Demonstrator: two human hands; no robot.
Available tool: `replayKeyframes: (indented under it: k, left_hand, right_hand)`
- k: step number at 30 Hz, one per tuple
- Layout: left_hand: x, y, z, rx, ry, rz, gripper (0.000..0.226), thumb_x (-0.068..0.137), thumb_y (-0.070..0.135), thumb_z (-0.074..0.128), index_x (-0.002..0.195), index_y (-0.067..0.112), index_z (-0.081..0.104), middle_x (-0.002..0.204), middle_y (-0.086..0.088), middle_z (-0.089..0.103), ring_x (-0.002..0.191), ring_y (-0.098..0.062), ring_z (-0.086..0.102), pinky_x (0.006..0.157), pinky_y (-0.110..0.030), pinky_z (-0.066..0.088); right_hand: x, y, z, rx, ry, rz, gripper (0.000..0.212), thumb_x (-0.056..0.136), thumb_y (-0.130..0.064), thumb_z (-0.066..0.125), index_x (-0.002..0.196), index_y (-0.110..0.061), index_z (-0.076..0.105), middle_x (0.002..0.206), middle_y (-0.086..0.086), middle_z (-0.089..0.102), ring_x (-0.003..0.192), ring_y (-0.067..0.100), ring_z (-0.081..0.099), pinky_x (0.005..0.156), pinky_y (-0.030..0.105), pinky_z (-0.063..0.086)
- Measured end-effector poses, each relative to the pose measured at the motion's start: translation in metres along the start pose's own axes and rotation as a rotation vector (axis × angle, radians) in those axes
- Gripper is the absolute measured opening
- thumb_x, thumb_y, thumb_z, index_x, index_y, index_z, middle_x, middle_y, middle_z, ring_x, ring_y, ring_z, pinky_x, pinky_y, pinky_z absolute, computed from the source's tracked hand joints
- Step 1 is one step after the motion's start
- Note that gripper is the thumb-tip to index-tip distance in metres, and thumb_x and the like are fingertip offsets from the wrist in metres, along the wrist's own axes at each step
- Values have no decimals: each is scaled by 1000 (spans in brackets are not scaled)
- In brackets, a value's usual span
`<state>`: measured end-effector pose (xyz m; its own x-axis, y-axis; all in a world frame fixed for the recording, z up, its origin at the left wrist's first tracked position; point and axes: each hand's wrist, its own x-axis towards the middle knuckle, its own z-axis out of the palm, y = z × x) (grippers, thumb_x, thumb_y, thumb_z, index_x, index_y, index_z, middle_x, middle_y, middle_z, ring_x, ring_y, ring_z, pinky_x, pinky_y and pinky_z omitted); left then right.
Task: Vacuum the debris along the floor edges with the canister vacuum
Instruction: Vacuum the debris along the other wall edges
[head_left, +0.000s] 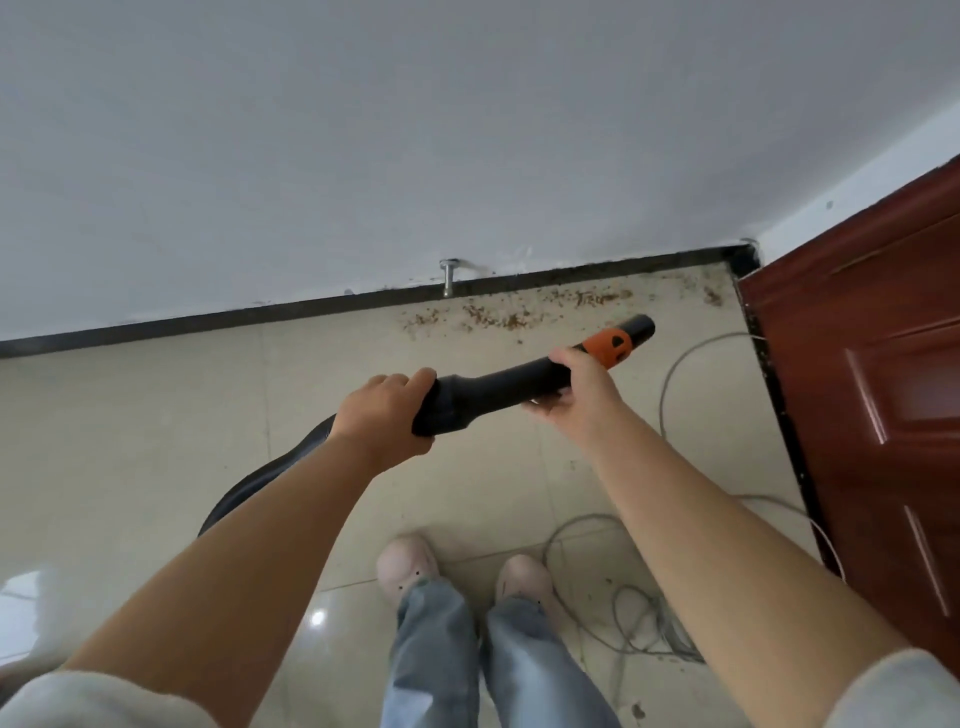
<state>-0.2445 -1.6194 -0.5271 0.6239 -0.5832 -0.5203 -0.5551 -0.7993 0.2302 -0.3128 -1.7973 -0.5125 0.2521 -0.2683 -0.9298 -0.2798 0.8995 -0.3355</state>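
Note:
A black vacuum wand (498, 384) with an orange collar (609, 346) near its open tip points up and right, held in the air over the tiled floor. My left hand (382, 410) grips its wide rear end, where the black hose (270, 475) joins. My right hand (576, 387) holds the tube just behind the orange collar. Brown debris (519, 314) lies scattered along the dark baseboard (311, 306), beyond the tip and reaching toward the corner.
A metal door stop (448, 278) sticks out of the wall above the baseboard. A red-brown door (872, 405) stands at the right. A grey cable (639, 618) loops over the floor near my feet (462, 569).

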Motion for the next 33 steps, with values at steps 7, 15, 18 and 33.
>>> replayKeyframes:
  k: [7,15,18,33]
  left_hand:
    - [50,-33,48,74,-41,-83,43,81,19,61,119,14,43,118,-3,48,105,-22,51,81,-29,43]
    - [122,-64,164,20,50,-244,54,86,31,62,129,12,37,127,-5,45,119,-23,43,99,-28,33]
    - [152,-81,206,-70,93,-295,49,85,28,62,126,10,41,125,-6,46,116,-24,45,91,-30,37]
    - [251,-187,287,-76,614,-340,52,62,14,81,105,-3,57,96,-19,61,90,-39,59,63,-43,49]
  right_hand:
    - [89,42,16,29,19,97,49,87,-4,60,131,-5,37,129,23,49,120,43,48,94,59,44]
    - [223,85,30,-218,35,114,49,87,-13,64,129,-3,39,123,21,54,108,37,59,80,49,54]
    - [271,100,38,-307,25,82,46,87,-13,64,126,-3,40,122,20,55,106,36,60,78,47,55]
    - [401,157,141,-502,-103,-217,51,88,-21,63,129,-5,39,122,16,54,89,30,50,81,45,55]
